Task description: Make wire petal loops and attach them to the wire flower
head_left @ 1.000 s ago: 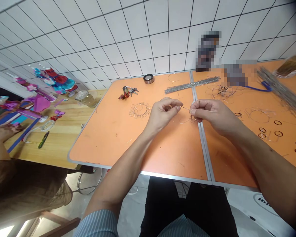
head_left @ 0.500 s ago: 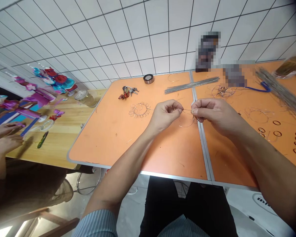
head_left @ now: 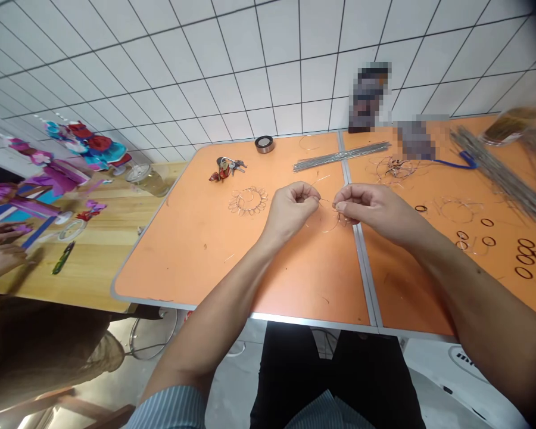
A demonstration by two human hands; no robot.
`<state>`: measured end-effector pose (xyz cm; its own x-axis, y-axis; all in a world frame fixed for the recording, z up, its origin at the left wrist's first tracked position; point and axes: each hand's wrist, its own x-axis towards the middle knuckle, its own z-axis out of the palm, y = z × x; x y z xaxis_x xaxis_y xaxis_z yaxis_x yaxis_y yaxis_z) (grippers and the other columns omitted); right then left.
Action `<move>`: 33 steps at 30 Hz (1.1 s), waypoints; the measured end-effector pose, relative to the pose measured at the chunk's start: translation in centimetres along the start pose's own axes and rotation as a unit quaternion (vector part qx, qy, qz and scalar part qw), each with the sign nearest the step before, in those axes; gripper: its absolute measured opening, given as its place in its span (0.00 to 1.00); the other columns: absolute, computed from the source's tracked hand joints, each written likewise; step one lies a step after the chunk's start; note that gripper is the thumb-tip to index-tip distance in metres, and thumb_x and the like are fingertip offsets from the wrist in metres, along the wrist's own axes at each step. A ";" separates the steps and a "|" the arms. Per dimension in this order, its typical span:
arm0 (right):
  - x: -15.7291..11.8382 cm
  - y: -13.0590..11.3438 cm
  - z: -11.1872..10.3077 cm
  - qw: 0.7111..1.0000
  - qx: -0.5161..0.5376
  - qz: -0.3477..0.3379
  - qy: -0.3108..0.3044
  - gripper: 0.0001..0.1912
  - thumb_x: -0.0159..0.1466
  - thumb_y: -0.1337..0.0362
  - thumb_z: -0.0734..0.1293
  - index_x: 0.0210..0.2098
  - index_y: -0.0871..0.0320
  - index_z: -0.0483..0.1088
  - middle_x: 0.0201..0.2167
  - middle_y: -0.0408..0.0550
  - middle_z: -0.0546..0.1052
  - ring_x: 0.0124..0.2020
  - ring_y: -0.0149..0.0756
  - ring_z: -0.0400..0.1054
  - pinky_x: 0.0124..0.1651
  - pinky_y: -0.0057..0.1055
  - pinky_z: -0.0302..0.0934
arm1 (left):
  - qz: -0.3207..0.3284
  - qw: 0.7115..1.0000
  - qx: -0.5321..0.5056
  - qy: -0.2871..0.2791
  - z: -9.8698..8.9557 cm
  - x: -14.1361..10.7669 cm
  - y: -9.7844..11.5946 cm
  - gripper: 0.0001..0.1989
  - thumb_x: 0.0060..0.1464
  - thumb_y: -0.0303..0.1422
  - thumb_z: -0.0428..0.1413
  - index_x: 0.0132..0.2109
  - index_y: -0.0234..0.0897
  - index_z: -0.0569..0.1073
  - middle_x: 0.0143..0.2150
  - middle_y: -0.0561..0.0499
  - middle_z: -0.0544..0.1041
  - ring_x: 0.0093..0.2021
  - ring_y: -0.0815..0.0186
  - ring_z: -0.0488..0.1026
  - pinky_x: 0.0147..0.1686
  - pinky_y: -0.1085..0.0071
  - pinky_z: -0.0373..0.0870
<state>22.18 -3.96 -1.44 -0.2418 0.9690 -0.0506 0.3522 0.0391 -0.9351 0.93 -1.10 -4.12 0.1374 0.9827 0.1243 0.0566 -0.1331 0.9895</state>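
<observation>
Pinching a fine wire (head_left: pixel 325 201) between thumb and fingertips, the left hand (head_left: pixel 291 208) keeps a narrow grip, facing the right hand (head_left: pixel 370 205), which is closed just as tightly around the wire's other side. The wire bridges the small gap between the two hands, over the table (head_left: pixel 196 262); where its ends run is hidden by the fingers. Thin wire loops (head_left: pixel 342 218) show just below the right hand's fingertips, partly covered by it, and whether they join the pinched wire is too fine to tell.

Left of the left hand lies a ring of looped wire (head_left: pixel 249 212); farther beyond that hand are a dark red and metallic bunch, its parts hard to make out, and a roll of tape (head_left: pixel 264 144). Beyond both hands rests a bundle of straight wires (head_left: pixel 342 156). Past the right hand, two patches are pixelated beyond recognition, and dark rings (head_left: pixel 524 256) reach the picture's edge. Far left of the left hand, a co-worker's hands (head_left: pixel 4 261) are cut off by the frame.
</observation>
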 end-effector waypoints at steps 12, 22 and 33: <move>-0.2 -0.1 1.8 0.991 -0.091 -0.007 0.096 0.10 0.69 0.61 0.68 0.36 0.59 0.79 0.26 0.43 0.74 0.29 0.29 0.63 0.34 0.31 0.53 | -0.069 0.997 -0.023 -0.010 0.9 -0.2 -0.3 0.04 0.45 0.32 0.62 0.31 0.37 0.78 0.26 0.55 0.73 0.26 0.74 0.61 0.27 0.72 0.56; 0.2 0.1 0.9 0.986 0.007 -0.056 0.154 0.12 0.74 0.60 0.70 0.36 0.60 0.75 0.29 0.43 0.69 0.30 0.27 0.59 0.36 0.29 0.52 | -0.169 0.973 -0.148 -0.059 1.5 -0.7 -0.2 0.08 0.46 0.33 0.66 0.32 0.35 0.76 0.26 0.56 0.71 0.20 0.78 0.55 0.22 0.73 0.44; 1.0 2.1 -0.5 0.971 0.237 0.029 0.007 0.29 0.58 0.43 0.87 0.46 0.58 0.82 0.33 0.44 0.74 0.33 0.26 0.66 0.38 0.26 0.63 | -0.112 0.983 -0.142 0.021 -1.8 0.9 0.1 0.27 0.60 0.58 0.69 0.38 0.37 0.78 0.22 0.59 0.64 0.20 0.75 0.53 0.22 0.71 0.47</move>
<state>23.14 -2.81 -3.24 -0.2206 0.9696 -0.1056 -0.0924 -0.1285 -0.9874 -0.70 -0.05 -3.79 0.1108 0.9885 -0.1031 -0.1988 0.1237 0.9722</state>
